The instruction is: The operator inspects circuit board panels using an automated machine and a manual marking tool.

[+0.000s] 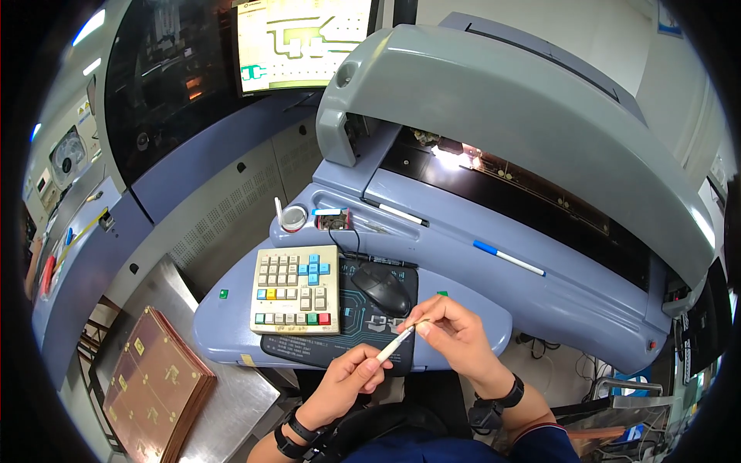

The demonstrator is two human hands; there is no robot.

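Over the front edge of the mouse pad point(309, 349), my left hand point(349, 384) is closed around a slim white pen-shaped tool point(391, 351). The tool slants up and to the right, and its narrow far end looks metallic. At that end my right hand point(455, 333) is closed in a pinch, thumb against fingers. Something tiny and brownish shows at its fingertips, too small to name. Just beyond my hands a black mouse point(381, 288) rests on the pad. A beige keypad point(295, 289) with coloured keys lies to its left.
Ahead stands a blue-grey machine point(494, 85) with a lit slot. A blue-capped white marker point(508, 258) and another white marker point(403, 214) lie on its ledge, near a round dish point(293, 217). Copper-coloured panels point(158, 386) are stacked on a metal table at left. A monitor point(305, 42) is lit behind.
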